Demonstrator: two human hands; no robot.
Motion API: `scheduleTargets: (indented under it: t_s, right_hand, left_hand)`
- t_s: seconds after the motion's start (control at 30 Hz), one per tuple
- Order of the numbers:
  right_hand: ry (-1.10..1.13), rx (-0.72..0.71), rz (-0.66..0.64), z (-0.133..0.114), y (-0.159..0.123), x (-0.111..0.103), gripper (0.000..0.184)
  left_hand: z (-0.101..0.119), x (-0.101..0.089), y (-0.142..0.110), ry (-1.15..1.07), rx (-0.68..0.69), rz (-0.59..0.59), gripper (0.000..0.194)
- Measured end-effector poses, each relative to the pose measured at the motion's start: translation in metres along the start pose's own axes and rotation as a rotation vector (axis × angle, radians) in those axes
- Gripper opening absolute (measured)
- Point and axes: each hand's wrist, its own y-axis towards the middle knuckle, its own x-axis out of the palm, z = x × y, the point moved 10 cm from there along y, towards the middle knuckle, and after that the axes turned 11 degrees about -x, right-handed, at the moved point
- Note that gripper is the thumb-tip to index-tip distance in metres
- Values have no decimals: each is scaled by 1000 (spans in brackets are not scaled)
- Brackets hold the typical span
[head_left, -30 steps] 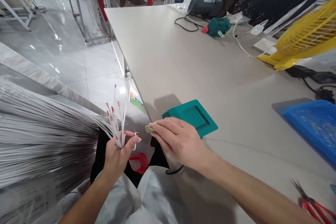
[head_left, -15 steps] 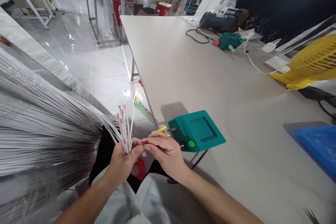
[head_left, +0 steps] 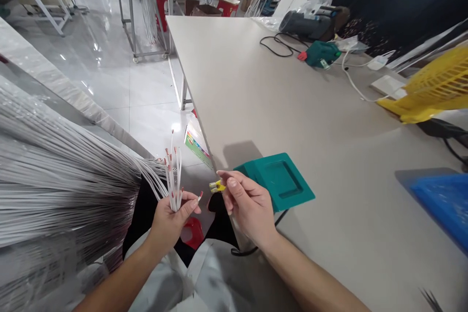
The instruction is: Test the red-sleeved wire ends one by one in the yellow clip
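Observation:
My left hand is closed round a small bunch of white wires, most of their ends reddish and pointing up. One wire end sticks out to the right past the thumb and forefinger. My right hand is at the table edge, in front of the green bench device. Its fingers are curled with the thumb against them; whatever they may hold is hidden. Just left of those fingertips a yellow and metal part shows, and my hand covers the device's front.
A thick mass of white wires hangs at the left. On the table are a blue tray, a yellow fan, a second green device and cables. A red stool-like object is below the hands.
My right hand has left the wire end at my left fingers and moved right, to the front of the green device. My left hand still holds the wires in about the same place.

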Motion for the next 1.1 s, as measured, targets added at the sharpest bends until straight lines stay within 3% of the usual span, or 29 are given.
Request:
scheduleTargets:
  t_s: [0.23,0.4,0.63,0.73,0.9,0.97,1.1]
  right_hand:
    - [-281,-210,-196,-22,-3,20,16]
    - [-425,-271,-387,-21,-9,47,11]
    - [-501,-224,-311,-16,-8,39,18]
    - [-458,-181,-302,-14,-7,36,21]
    - [-470,-189,-280,-11,-9,31,16]
    - [-506,-200,-289,-10,-10,33,15]
    - [-506,-267,-348,-14,-12,42,13]
  left_hand:
    - [6,-10,0,16,33,132,28]
    - [9,15,-2,93,62,-55,16]
    - [6,28,-6,130,42,-196,19]
    - [8,18,-5,71,64,-134,25]
    - [8,-14,-3,-157,92,123,30]
    - [11,-15,-5,-155,120,156,28]
    - [16,-3,-9,-33,138,110,27]
